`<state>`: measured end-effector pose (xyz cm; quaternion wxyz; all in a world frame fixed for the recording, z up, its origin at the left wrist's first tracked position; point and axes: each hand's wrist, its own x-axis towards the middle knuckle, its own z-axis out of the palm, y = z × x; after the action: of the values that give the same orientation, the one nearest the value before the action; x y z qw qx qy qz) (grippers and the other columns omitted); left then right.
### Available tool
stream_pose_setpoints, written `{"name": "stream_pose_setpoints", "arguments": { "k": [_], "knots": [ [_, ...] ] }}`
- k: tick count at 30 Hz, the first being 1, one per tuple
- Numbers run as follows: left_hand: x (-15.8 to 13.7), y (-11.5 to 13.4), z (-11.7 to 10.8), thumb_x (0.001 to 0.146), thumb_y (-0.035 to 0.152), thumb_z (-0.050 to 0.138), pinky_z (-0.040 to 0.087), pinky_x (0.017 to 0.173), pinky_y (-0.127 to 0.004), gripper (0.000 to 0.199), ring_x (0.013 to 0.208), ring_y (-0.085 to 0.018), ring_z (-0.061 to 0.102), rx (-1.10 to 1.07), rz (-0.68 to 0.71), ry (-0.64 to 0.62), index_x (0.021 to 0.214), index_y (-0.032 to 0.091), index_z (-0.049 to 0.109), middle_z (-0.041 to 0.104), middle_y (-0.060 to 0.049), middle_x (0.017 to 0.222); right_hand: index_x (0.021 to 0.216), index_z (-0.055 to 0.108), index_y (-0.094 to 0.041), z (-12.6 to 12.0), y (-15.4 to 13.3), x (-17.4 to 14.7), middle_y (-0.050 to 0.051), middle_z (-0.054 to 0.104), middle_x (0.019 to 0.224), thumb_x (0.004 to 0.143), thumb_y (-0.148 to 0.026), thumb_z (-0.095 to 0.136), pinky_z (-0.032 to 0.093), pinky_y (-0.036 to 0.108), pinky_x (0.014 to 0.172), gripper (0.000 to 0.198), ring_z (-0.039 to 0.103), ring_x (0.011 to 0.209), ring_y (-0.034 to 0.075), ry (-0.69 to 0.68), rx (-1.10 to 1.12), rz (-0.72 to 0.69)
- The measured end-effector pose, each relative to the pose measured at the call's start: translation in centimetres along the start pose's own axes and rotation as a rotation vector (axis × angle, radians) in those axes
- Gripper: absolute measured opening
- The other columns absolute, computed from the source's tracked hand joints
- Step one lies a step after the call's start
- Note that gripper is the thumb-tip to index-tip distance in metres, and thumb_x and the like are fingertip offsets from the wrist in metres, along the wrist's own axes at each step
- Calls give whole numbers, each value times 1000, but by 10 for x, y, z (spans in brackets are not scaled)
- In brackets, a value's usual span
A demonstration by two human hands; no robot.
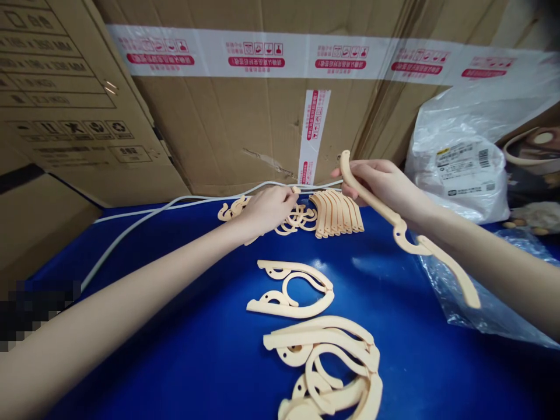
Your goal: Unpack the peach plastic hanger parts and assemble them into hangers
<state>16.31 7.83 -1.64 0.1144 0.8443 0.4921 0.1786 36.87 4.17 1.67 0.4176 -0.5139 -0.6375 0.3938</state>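
Note:
In the head view, my right hand [378, 184] is raised on the right, with its fingers closed round one end of a cream folding hanger part [371, 201]. Long curved arms and a notched round joint make up this part, which slants down across my forearm. Over the heap at the back, my left hand [269, 209] is closed, with a small cream plastic piece [296, 189] at its fingertips; most of that piece is hidden. Loose hooks [301, 217] lie beside it, and a row of curved hanger arms [336, 213] sits to their right.
A folded hanger [308, 309] lies mid-table, with a stack of folded hangers [324, 338] nearer me. Cardboard boxes [227, 128] wall the back and left. A white cable [131, 239] runs along the blue table [175, 350]. Plastic-wrapped packages [464, 157] stand at right.

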Motion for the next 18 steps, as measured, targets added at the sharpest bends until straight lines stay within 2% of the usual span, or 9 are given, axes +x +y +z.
{"name": "stream_pose_setpoints", "arguments": {
  "k": [2, 4, 6, 8, 10, 13, 15, 16, 18],
  "knots": [
    [6, -4, 2, 95, 44, 39, 37, 63, -28, 39, 68, -21, 59, 33, -30, -7, 77, 18, 63, 64, -5, 70, 94, 58, -20, 0, 0, -1, -3, 54, 55, 92, -24, 41, 31, 24, 44, 17, 42, 44, 11, 53, 129, 21],
    [6, -6, 1, 93, 49, 41, 39, 67, -30, 39, 76, -24, 61, 70, -58, 23, 86, 18, 64, 66, -7, 76, 95, 54, -21, -1, 0, -2, -2, 60, 58, 90, -22, 44, 32, 23, 44, 11, 46, 46, 11, 120, 238, -1],
    [3, -5, -3, 94, 53, 37, 40, 73, -31, 45, 84, -26, 62, 92, -51, 62, 94, 18, 64, 68, -9, 85, 92, 50, -22, -4, 1, -3, 0, 67, 65, 90, -23, 47, 34, 22, 45, 4, 52, 49, 11, 192, 314, -44],
    [-2, -1, -7, 96, 56, 26, 41, 77, -32, 54, 90, -25, 61, 22, -24, 93, 94, 19, 66, 68, -8, 92, 87, 47, -22, -6, 1, -5, 4, 71, 72, 88, -20, 48, 40, 22, 49, 2, 58, 54, 11, 257, 363, -80],
    [-7, 2, -11, 97, 58, 16, 41, 77, -30, 65, 89, -23, 61, -192, -36, 48, 87, 20, 67, 69, -7, 92, 85, 45, -22, -7, 2, -6, 6, 73, 79, 84, -13, 48, 48, 23, 60, 9, 64, 61, 12, 308, 389, -95],
    [-14, 6, -16, 95, 62, 20, 43, 68, -27, 64, 81, -19, 61, -694, -141, -200, 80, 19, 66, 70, -7, 89, 79, 42, -22, -8, 4, -8, 6, 73, 88, 75, -8, 55, 52, 28, 74, 20, 68, 73, 13, 352, 362, -146],
    [-19, 7, -19, 94, 57, 37, 44, 66, -25, 48, 80, -17, 62, -991, -210, -360, 84, 18, 64, 70, -7, 91, 74, 40, -22, -11, 7, -8, 6, 72, 90, 71, -10, 62, 52, 30, 74, 25, 68, 77, 15, 355, 252, -215],
    [-21, 8, -20, 92, 50, 47, 45, 68, -24, 37, 81, -16, 63, -1097, -239, -392, 86, 17, 64, 69, -7, 90, 72, 41, -22, -12, 8, -9, 6, 71, 88, 70, -13, 66, 52, 30, 73, 27, 68, 78, 16, 336, 160, -249],
    [-26, 12, -21, 90, 33, 56, 47, 69, -24, 18, 78, -15, 64, -1234, -289, -366, 85, 16, 61, 68, -6, 86, 73, 46, -22, -14, 9, -11, 5, 69, 84, 71, -20, 69, 50, 29, 67, 22, 66, 77, 18, 258, -105, -312]
  ]
}}
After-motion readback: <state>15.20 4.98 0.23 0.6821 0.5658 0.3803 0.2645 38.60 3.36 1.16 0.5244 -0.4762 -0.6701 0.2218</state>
